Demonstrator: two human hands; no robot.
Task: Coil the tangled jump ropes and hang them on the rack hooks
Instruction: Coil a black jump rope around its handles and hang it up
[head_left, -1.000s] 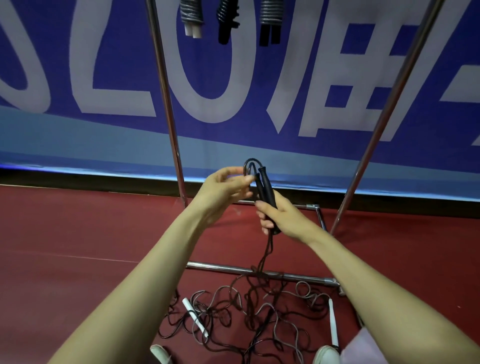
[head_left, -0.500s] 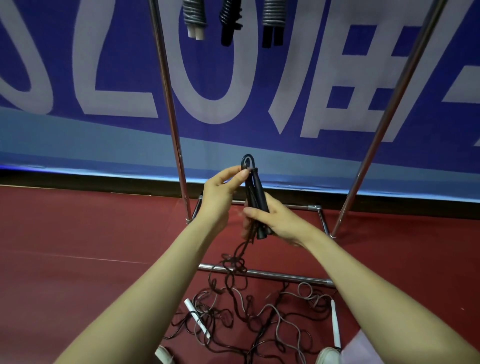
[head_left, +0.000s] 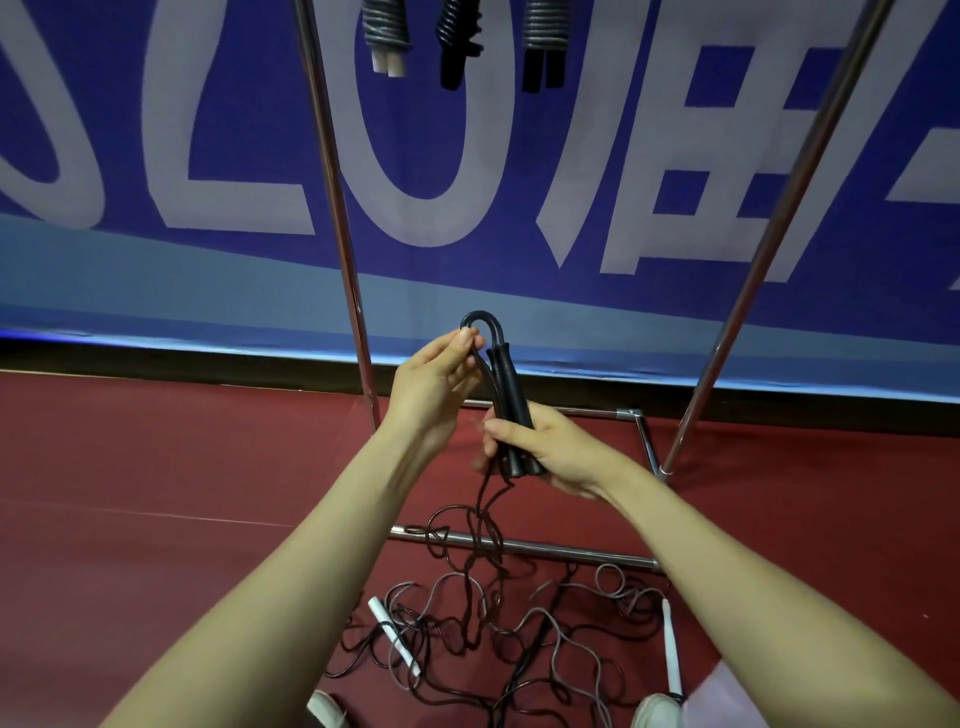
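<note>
A blue banner (head_left: 104, 270) behind the rack (head_left: 332, 182) bears big pale lettering, cropped; only "L" and "O" read plainly. Three coiled ropes (head_left: 460, 31) hang at the rack's top. Before its base, the left hand (head_left: 436, 384) pinches the looped cord of a black jump rope (head_left: 479, 315). The right hand (head_left: 558, 452) grips both handles (head_left: 514, 400) upright. The cord trails into the tangle (head_left: 493, 623) on the floor.

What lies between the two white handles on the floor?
In the head view, a tangle of dark and grey rope loops sprawls across the floor between the left white handle and the right white handle.
</note>
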